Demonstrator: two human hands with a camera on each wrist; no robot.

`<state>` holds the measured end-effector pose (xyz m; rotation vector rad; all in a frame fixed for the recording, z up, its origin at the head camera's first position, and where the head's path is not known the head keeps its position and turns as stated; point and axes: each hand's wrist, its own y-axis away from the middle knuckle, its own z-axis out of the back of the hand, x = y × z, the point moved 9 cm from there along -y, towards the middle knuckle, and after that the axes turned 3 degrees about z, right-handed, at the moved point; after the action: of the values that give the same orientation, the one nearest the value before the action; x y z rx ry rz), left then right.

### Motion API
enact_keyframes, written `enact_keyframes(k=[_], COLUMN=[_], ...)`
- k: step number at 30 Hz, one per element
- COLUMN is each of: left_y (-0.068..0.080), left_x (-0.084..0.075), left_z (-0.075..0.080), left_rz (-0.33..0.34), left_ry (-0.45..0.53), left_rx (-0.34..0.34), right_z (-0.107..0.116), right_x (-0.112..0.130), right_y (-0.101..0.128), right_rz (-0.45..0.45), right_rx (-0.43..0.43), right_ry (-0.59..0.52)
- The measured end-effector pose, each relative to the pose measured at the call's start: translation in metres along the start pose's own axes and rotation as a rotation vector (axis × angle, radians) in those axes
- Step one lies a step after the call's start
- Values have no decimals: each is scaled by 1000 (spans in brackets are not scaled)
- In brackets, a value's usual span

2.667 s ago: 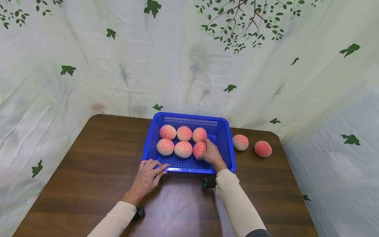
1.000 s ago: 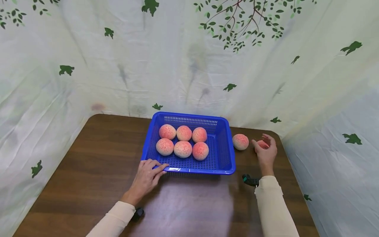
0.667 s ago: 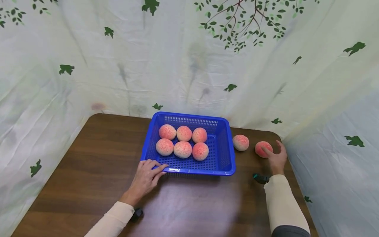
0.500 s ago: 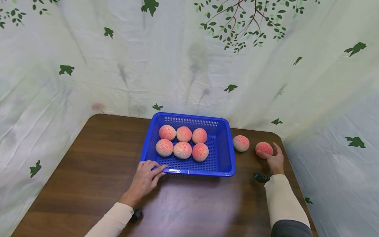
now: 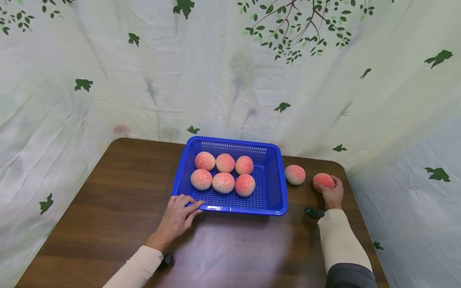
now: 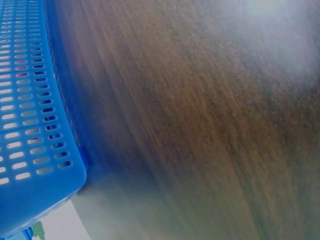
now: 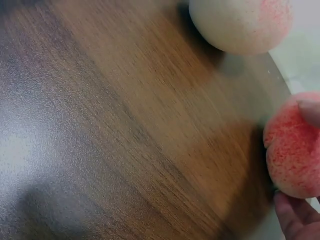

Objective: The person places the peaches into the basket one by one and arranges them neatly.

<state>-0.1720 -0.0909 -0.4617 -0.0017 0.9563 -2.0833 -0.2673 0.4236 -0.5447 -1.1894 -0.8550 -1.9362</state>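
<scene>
Fingers (image 7: 292,220) of right hand (image 5: 332,195) curl round far peach (image 5: 323,181) at table's (image 5: 119,192) right edge. Prob. light, soft; cup whole body w/ gentle squeeze. Left hand (image 5: 176,218) lies flat on blue basket (image 5: 279,192) rim.

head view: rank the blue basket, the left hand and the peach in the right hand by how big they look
1. blue basket, clearly largest
2. left hand
3. peach in the right hand, smallest, though it lies farther from the camera and is partly covered
</scene>
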Motion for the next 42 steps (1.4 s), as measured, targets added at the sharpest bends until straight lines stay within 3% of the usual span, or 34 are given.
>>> enact_keyframes(k=[6, 13, 18, 30, 36, 42], left_y=[1, 2, 1, 0, 0, -1], left_x=[-2, -2, -2, -2, 0, 0], left_z=[2, 3, 0, 0, 2, 1], left_rz=[-17, -2, -4, -6, -8, -5], left_ry=[8, 2, -2, 5, 4, 7], left_rx=[-21, -5, 8, 5, 1, 7], right_z=[5, 7, 15, 16, 9, -7], right_x=[-4, -7, 1, 23, 45, 70], right_y=[4, 7, 14, 35, 52, 73], right_rz=[-45, -60, -24, -63, -11, 60], right_rx=[-68, -103, -126, 32, 100, 235], right_ry=[21, -55, -123, -228, -298, -400])
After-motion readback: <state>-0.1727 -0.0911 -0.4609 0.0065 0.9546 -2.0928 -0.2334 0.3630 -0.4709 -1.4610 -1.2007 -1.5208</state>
